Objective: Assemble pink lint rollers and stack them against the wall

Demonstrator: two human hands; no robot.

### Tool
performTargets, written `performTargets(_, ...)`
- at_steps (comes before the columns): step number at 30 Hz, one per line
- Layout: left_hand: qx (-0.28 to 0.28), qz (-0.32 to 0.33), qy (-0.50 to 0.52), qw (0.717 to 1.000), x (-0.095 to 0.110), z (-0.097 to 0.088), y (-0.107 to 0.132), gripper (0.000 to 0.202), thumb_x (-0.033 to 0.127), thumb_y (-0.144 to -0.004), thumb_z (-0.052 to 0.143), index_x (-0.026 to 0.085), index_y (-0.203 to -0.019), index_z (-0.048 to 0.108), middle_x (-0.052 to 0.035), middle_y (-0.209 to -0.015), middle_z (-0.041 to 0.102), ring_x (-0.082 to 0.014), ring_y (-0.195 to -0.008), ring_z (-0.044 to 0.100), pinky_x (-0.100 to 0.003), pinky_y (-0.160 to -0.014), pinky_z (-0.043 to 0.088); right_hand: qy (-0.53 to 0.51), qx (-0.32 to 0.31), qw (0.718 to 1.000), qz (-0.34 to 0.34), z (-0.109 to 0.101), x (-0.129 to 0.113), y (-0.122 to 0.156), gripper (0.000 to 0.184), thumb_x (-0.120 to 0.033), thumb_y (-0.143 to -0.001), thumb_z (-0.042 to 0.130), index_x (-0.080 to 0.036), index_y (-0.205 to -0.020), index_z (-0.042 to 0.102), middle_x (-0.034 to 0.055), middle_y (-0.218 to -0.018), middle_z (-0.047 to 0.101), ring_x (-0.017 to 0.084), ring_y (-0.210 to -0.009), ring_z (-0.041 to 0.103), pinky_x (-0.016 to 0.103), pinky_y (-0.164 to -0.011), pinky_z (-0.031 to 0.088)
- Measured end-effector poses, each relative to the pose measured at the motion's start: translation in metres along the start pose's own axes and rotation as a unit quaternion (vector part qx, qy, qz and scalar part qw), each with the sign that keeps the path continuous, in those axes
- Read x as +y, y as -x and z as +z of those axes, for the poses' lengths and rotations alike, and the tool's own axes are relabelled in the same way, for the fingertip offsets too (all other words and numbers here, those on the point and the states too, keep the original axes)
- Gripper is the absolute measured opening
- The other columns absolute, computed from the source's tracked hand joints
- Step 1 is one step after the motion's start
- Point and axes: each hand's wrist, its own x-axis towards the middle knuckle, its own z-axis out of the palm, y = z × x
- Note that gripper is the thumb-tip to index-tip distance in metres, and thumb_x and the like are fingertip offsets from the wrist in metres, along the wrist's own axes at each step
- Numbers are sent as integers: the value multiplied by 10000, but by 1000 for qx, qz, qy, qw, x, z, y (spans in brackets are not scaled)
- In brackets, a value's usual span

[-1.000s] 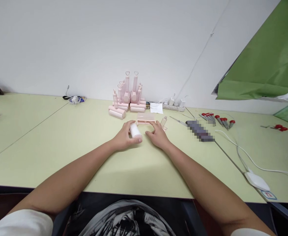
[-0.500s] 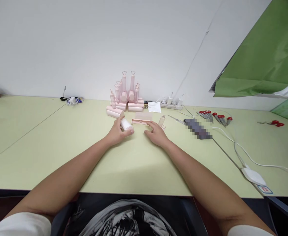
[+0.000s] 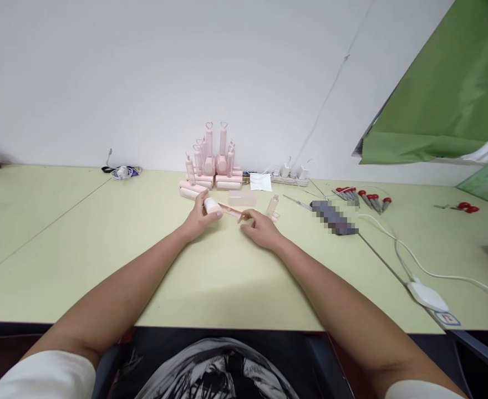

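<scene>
My left hand [image 3: 197,220] is closed around a white lint roller roll [image 3: 213,206], thumb along its near end. Between my hands a narrow pink casing piece [image 3: 230,210] slants down to the right. The fingers of my right hand [image 3: 262,228] grip its right end. Just behind it lies a translucent pink cover [image 3: 242,198]. To the right of my right hand is a clear handle piece [image 3: 273,206] with a pink end.
Several pink lint rollers [image 3: 229,182] and upright handles with heart loops [image 3: 223,138] stand by the wall. A white paper [image 3: 260,182] and a power strip [image 3: 290,180] sit beside them. Rightward are a blurred grey item [image 3: 333,217], red-handled tools [image 3: 369,197] and a white cable [image 3: 425,265].
My right hand has taken hold of the pink casing's right end and drawn it toward me, so it now slants. My left hand keeps the roll, turned slightly.
</scene>
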Motion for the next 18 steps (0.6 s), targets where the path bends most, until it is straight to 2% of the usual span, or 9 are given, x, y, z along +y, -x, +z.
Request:
performTargets(5,-64,12,-43,997,2,-3,9,1044,535,-724,714,194,-1545,165,-159,-1475,401,-328,-1309,456,-432,-1069,412,-7,37,999,32,1,-1,0,344,-375,-802,619,-194,-1093,597,76,-1116,608,149,-699,570,342,-749,462)
performTargets(8,-95,16,-96,991,3,-2,15,1053,540,-717,727,185,-1544,180,-160,-1498,377,-357,-1331,434,-459,-1096,380,-45,24,997,51,0,2,-2,389,-398,-822,601,-188,-1148,579,29,-912,643,164,-714,571,307,-689,446)
performTargets(11,-110,40,-158,980,4,1,20,1080,545,-700,741,193,-1549,174,-157,-1572,263,-373,-1403,340,-476,-1146,319,-107,10,990,94,-1,5,-2,466,-415,-852,571,-160,-1241,557,4,-750,649,162,-667,568,277,-622,431)
performTargets(12,-117,47,-179,976,5,3,21,1087,550,-695,742,196,-1550,172,-155,-1584,239,-374,-1422,308,-480,-1156,306,-120,3,987,106,-2,5,-2,446,-412,-857,560,-149,-1216,582,7,-726,654,155,-639,562,271,-603,427)
performTargets(14,-134,56,-219,965,6,6,23,1093,552,-683,746,203,-1550,178,-154,-1582,235,-374,-1426,296,-484,-1154,315,-130,-20,985,116,-4,3,-1,348,-399,-862,538,-139,-1053,668,17,-687,661,138,-579,536,259,-562,406)
performTargets(16,-150,66,-246,955,6,8,24,1081,538,-678,746,210,-1545,190,-157,-1558,263,-369,-1396,340,-486,-1127,358,-117,-37,986,115,-6,-2,2,307,-405,-857,533,-149,-864,704,24,-659,672,127,-542,506,251,-522,366)
performTargets(18,-156,75,-263,949,5,10,25,1062,517,-682,742,210,-1539,194,-159,-1531,282,-357,-1361,383,-483,-1102,390,-82,-45,989,117,-8,-10,5,313,-435,-843,551,-166,-788,703,26,-674,700,127,-549,502,249,-507,335)
